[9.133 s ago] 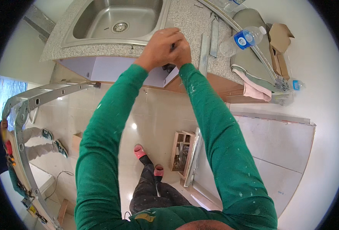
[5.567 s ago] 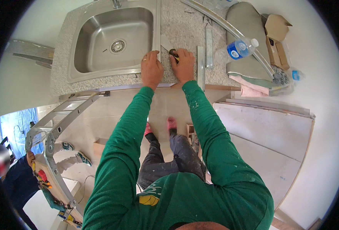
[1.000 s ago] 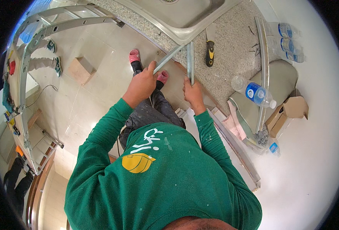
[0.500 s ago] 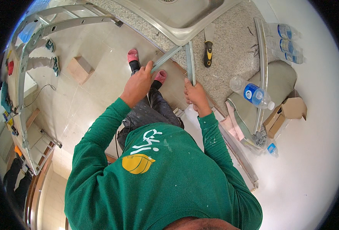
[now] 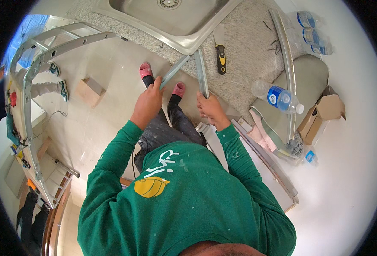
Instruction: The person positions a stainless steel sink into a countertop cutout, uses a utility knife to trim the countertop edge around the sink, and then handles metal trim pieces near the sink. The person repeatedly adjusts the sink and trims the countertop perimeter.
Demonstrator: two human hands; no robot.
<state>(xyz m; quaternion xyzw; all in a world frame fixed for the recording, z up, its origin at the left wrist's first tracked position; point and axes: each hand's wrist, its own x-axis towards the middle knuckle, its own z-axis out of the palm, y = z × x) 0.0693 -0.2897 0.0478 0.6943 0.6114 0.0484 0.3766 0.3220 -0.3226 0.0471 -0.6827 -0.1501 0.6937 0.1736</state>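
Two thin grey metal strips spread toward me in a V from the near corner of the steel sink (image 5: pixel 180 46). My left hand (image 5: pixel 148 103) is closed round the near end of the left strip (image 5: pixel 174 72). The end of the right strip (image 5: pixel 201 72) sits in the closed fingers of my right hand (image 5: pixel 212 109). Whether the strips are joined at the sink corner, I cannot tell. On the speckled stone countertop (image 5: pixel 248 51), right of the strips, lies a putty knife (image 5: pixel 221 59) with a black and yellow handle.
A metal rail (image 5: pixel 287 64), a plastic bottle (image 5: pixel 284 100), a grey-green mat (image 5: pixel 310 79) and an open cardboard box (image 5: pixel 320 117) lie at the right. An aluminium ladder (image 5: pixel 47 55) stands left. A wooden block (image 5: pixel 90 91) rests on the floor near another person's feet (image 5: pixel 63 89).
The view has shifted, so the sink and countertop appear lower and further left. Both hands keep hold of the same strips, which remain spread in a V.
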